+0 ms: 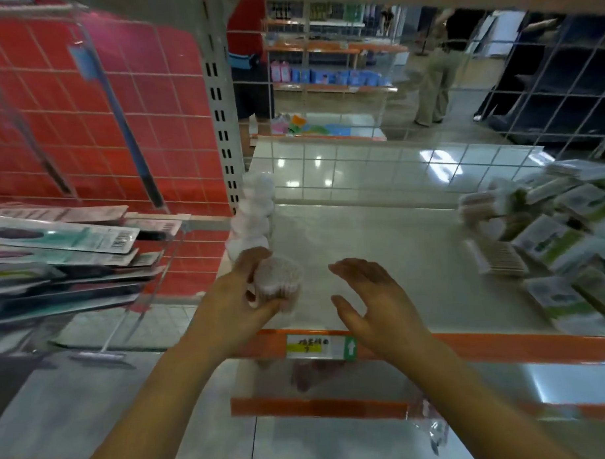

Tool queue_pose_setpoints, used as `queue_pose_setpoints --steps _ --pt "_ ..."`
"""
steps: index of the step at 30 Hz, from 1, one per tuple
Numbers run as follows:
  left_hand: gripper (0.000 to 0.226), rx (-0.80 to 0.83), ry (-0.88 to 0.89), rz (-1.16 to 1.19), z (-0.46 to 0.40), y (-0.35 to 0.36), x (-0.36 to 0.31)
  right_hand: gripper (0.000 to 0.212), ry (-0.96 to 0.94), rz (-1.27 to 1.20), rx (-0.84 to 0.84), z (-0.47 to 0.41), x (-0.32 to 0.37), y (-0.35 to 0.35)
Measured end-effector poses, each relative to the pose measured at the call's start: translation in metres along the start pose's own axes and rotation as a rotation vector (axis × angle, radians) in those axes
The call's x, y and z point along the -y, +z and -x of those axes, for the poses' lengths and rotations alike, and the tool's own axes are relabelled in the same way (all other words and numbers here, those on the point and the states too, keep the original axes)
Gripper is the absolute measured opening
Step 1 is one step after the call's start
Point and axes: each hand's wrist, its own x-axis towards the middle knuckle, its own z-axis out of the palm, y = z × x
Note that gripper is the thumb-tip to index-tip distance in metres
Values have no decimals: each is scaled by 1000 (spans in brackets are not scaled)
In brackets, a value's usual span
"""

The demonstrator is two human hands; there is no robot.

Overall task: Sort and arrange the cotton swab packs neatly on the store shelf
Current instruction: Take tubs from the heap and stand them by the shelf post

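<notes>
Left hand (243,293) grips a round cotton swab pack (278,281), fingers and thumb curled round its side, near the front left corner of the shelf (380,247). Right hand (372,295) hovers just beside it, fingers spread and loose, holding nothing.

We judge the step as setting this round pack down at the left edge, in front of the white packs (251,217) that run back along the upright post (221,105). To do it well we would lower it flat, snug against the nearest white pack, flush with the orange front edge (504,346) (price label (320,345) sits just below), and steady it with the free hand so it does not roll.

At the shelf's right edge lies a loose heap of green-labelled swab packs (562,241), tilted and overlapping, not yet sorted.
</notes>
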Motion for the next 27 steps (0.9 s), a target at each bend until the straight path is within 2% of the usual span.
queue_pose_setpoints --steps 5,9,16,27 --pt "59 -4 -58 18 4 -11 27 37 -24 33 -26 -5 16 14" --pt "60 -27 -104 82 7 -17 41 43 -15 -17 17 -7 26 23" --pt "72 -103 65 27 10 -10 54 42 -25 -28 6 -6 34 32" --pt "73 -100 96 -13 10 -11 55 36 8 -32 -5 1 35 33"
